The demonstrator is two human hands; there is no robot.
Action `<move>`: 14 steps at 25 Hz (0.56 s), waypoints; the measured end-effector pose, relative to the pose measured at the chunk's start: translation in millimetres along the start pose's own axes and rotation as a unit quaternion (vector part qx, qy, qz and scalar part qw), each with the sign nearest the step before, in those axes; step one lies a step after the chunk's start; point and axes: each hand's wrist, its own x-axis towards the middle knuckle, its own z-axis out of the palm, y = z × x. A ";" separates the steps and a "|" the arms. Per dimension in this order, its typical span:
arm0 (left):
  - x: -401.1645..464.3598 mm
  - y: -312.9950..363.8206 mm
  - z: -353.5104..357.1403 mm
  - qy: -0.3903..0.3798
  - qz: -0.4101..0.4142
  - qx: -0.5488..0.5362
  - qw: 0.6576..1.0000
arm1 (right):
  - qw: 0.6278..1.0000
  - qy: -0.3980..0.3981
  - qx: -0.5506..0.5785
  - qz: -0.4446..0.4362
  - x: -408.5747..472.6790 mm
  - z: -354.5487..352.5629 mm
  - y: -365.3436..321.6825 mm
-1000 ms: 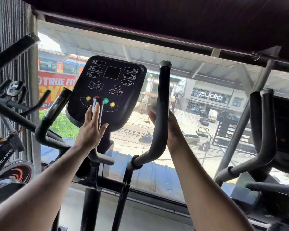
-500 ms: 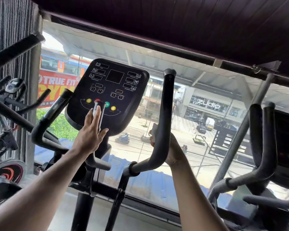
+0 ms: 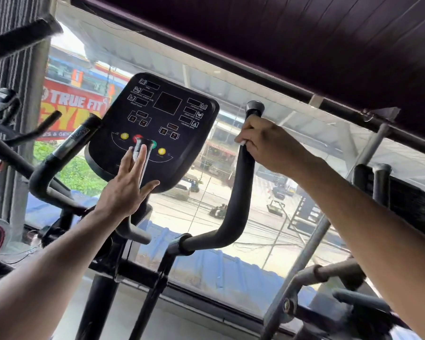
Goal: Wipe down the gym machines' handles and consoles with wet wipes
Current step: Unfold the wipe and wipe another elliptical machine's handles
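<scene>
From the head camera, the right hand (image 3: 268, 143) wraps the right handle (image 3: 241, 192) near its top, fingers curled shut around it; a sliver of white wipe (image 3: 243, 142) peeks beneath them. The left hand (image 3: 127, 190), fingers straight and slightly spread, rests against the short centre grip (image 3: 140, 153) before the console (image 3: 155, 133). Best to slide the wipe downward with firm, full contact.

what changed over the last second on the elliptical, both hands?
The right hand slid up the right handle from mid-shaft to just under the end cap, now gripping it with a sliver of white wipe showing. The left hand stayed flat against the short centre grip in front of the console.
</scene>
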 end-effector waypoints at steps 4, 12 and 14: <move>-0.6 1.9 -1.2 0.001 -0.003 -0.010 1.000 | 0.988 -0.137 -0.071 0.010 -0.7 -8.1 -22.2; -0.6 -1.9 1.5 0.005 -0.006 -0.023 1.000 | 0.971 -0.220 -0.046 -0.075 -53.4 -17.1 -99.9; 0.5 -2.1 1.5 0.005 -0.008 -0.021 1.000 | 0.982 -0.179 -0.011 -0.058 -53.1 -21.1 -91.1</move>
